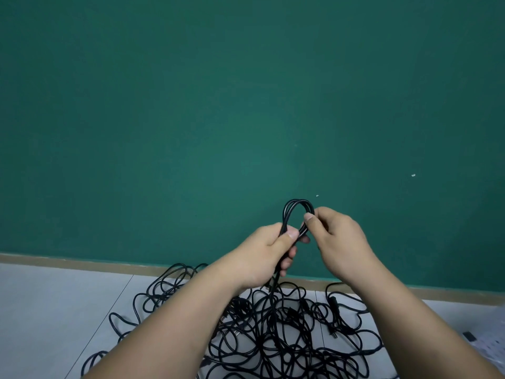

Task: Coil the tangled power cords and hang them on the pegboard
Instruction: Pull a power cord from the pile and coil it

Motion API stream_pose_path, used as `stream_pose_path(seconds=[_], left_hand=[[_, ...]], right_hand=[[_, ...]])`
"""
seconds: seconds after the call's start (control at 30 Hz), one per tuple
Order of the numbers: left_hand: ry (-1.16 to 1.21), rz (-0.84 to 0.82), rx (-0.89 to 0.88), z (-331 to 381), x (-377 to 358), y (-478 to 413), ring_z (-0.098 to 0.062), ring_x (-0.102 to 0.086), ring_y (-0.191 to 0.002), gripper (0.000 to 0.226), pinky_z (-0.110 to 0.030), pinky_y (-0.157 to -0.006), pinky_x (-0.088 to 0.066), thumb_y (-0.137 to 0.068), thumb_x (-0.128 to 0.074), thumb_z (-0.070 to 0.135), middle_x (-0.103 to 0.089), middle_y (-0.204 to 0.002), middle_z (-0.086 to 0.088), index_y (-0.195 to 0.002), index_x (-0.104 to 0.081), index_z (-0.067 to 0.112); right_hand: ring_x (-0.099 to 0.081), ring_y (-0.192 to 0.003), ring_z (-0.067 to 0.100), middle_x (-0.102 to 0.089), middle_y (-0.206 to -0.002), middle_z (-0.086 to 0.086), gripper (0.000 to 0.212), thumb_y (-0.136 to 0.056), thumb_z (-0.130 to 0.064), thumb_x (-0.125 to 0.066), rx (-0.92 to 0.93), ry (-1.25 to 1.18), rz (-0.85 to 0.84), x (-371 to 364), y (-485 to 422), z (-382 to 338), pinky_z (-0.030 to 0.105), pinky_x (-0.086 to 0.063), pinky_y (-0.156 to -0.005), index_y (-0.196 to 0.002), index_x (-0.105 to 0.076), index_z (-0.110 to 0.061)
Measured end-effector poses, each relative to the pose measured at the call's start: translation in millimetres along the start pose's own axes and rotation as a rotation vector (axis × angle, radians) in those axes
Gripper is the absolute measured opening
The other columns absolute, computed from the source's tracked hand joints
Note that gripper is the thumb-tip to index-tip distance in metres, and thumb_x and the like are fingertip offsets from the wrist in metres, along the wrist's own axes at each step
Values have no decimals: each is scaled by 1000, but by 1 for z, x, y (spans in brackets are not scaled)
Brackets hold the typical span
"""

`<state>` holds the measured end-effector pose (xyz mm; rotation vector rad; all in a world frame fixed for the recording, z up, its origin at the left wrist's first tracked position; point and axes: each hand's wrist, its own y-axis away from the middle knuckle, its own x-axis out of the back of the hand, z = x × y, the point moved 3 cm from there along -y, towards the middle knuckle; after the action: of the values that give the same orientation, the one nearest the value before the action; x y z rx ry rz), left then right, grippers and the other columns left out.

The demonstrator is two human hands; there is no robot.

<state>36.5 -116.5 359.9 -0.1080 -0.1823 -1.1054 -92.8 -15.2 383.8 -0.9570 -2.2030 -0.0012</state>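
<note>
1. Now, with the left hand [269, 253], clasps several gathered strands of the black cord [285, 214] just under its loop. Grip closed round them, thumb laid across the front.
2. With the right hand [337, 237], pinches the right side of that loop between thumb and forefinger. Grip closed on the cord, other fingers curled behind.
3. Holds both hands close together, almost touching, raised in front of the green wall [246, 105], loop upright above the left thumb.
4. From under the left hand, lets the cord's remaining length drop straight into the tangle of cords [273, 340] below.
5. On the pale tiled floor [54, 310], up against the beige baseboard [82, 262], that tangle: black loops crossing over one another, spread wide beneath both forearms. Cannot tell how many cords.
6. At the heap's right side, near the right forearm, a black plug [334, 300] lying on the tiles.
7. At the lower right edge, only a corner of a white pegboard [489, 351] with rows of holes, lying flat, apart from the heap. Just beside it a small dark item, too small to identify.
</note>
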Motion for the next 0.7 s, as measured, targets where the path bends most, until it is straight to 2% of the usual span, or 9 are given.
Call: stream_pose_path(seconds=[0.1,0.2,0.3,0.4,0.47,0.53,0.63,0.7], left_hand=[[-31,-123,13,3,-7,1,-15,-54,-69,18,-31,-70,-53,-114,-40,16,-51,-84,0,-114,-57,8],[29,-138,-12,4,-11,4,-20,-61,-66,13,-30,-68,-55,-115,-37,15,-52,-79,-1,-108,-47,9],[252,-8,-50,5,-4,5,-18,-52,-58,14,-35,-65,-56,-115,-38,15,-46,-72,0,-107,-48,9],[518,191,-86,12,14,3,-17,-42,-56,13,-31,-58,-48,-114,-39,14,-43,-70,0,-107,-49,9],[630,295,-107,16,26,3,-16,-40,-56,12,-30,-55,-44,-114,-40,14,-42,-70,0,-109,-50,9],[660,395,-121,17,35,4,-15,-39,-54,13,-29,-53,-42,-114,-39,14,-42,-69,0,-109,-50,10],[704,545,-152,18,49,3,-14,-38,-51,14,-27,-48,-38,-114,-38,13,-44,-66,2,-106,-50,11],[719,641,-179,17,59,2,-13,-38,-51,15,-26,-46,-36,-114,-38,11,-45,-67,2,-105,-50,12]], right_hand=[[-41,-51,10,-44,-47,-11,45,-108,-37,-51,35,7,15,0,1,3,26,-30,-51,-73,-46,-11],[-35,-54,12,-39,-54,-7,44,-107,-44,-52,71,-25,33,-1,-1,5,34,-34,-56,-75,-52,-14],[-57,-66,19,-61,-70,-2,32,-107,-46,-52,71,-229,-14,-4,-1,6,36,-48,-65,-88,-69,-25],[-73,-88,23,-77,-97,-1,38,-108,-47,-45,-54,-349,-293,-22,7,14,39,-57,-77,-106,-74,-23],[-76,-97,20,-80,-105,-1,52,-105,-56,-39,-112,-305,-539,-36,15,21,34,-58,-88,-112,-74,-19],[-74,-107,16,-80,-111,-3,56,-105,-59,-39,-126,-288,-732,-44,21,24,30,-55,-99,-118,-74,-18],[-70,-117,15,-79,-116,-3,34,-108,-47,-54,-16,-201,-867,-45,20,26,36,-48,-114,-116,-74,-21],[-71,-106,13,-79,-110,-3,24,-104,-48,-63,13,-48,-881,-45,19,32,43,-50,-111,-109,-74,-28]])
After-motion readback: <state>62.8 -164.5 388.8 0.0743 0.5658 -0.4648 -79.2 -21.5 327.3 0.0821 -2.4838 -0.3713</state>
